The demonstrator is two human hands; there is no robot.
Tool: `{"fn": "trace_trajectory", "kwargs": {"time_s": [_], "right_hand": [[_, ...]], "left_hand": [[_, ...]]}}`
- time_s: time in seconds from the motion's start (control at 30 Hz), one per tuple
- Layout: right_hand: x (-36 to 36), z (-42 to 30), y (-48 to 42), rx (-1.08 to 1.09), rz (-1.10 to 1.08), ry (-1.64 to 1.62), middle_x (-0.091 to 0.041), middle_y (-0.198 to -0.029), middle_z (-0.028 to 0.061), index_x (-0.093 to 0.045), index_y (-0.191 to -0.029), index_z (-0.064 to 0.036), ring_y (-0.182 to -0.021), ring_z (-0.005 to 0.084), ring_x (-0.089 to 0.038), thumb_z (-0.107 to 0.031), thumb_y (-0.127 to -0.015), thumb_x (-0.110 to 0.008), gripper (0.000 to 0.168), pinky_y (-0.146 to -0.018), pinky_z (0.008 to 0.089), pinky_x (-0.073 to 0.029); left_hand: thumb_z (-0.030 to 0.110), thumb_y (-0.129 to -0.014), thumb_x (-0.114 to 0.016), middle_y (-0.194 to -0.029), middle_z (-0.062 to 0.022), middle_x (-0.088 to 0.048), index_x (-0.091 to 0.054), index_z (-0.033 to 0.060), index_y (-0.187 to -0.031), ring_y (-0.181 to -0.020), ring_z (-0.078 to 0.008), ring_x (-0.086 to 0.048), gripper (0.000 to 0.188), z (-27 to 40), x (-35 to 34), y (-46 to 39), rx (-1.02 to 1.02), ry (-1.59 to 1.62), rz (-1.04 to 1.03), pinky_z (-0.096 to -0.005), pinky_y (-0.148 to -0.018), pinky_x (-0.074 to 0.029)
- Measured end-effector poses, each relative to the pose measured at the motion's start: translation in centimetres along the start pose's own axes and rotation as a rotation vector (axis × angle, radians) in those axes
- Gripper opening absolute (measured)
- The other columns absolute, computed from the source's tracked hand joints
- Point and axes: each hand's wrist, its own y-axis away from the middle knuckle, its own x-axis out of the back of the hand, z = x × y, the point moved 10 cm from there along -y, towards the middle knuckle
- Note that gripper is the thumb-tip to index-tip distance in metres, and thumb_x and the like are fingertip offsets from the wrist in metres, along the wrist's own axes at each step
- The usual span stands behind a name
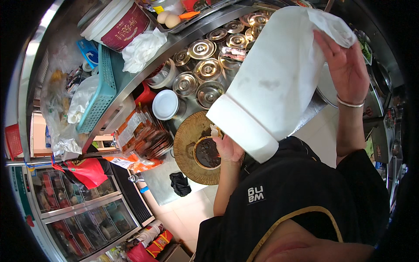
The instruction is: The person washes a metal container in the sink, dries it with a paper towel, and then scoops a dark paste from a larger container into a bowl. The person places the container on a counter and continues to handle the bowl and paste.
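Observation:
A large white cylindrical container (271,82) with a thick rim slants across the middle right, grey smudges on its side. My right hand (348,70), a bracelet at its wrist, is raised against the upper end, its fingertips partly hidden at crumpled translucent plastic (334,28). Below the rim is my left hand (229,147), palm partly visible, beside a bowl of dark sauce (208,153). A small pale piece (215,130) lies at its fingertips; whether the hand grips it is unclear. The bowl stands on a round, ridged wooden block (186,144).
Lidded metal pots (208,69) and a white-lidded jar (165,104) crowd the counter beyond the block. Packaged red food (144,131) is stacked left. A raised metal shelf (131,82) holds a turquoise basket (101,88), a labelled tub (118,24) and eggs (172,21). Black cloth (180,184) lies nearer.

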Motion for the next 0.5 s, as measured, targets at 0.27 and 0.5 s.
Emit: {"fn": "trace_trajectory", "kwargs": {"time_s": [0.27,0.5], "right_hand": [[-5.3,19.6,14.0,-0.561,-0.805,1.182,-0.056,-0.129,0.0153,-0.021,-0.151,-0.011,-0.122,0.0357,-0.051,-0.035,-0.068,-0.082,0.105,-0.107,0.0562,-0.023],[1.1,18.8,12.3,-0.451,-0.265,0.806,-0.059,-0.129,0.0100,-0.058,-0.124,-0.001,-0.118,0.0245,-0.056,-0.006,-0.083,-0.061,0.041,-0.100,0.0325,-0.042]], "left_hand": [[0.061,-0.075,-0.067,-0.134,-0.0158,-0.053,-0.037,0.0053,-0.143,-0.119,-0.0345,-0.056,0.094,-1.7,-0.2,-0.6,0.016,0.013,-0.116,-0.0501,-0.101,-0.047],[0.065,-0.083,-0.059,-0.148,-0.0147,-0.040,-0.027,0.0064,-0.149,-0.131,-0.0349,-0.044,0.094,0.0,2.6,0.2,0.000,0.116,-0.075,-0.0502,-0.107,-0.040]]}}
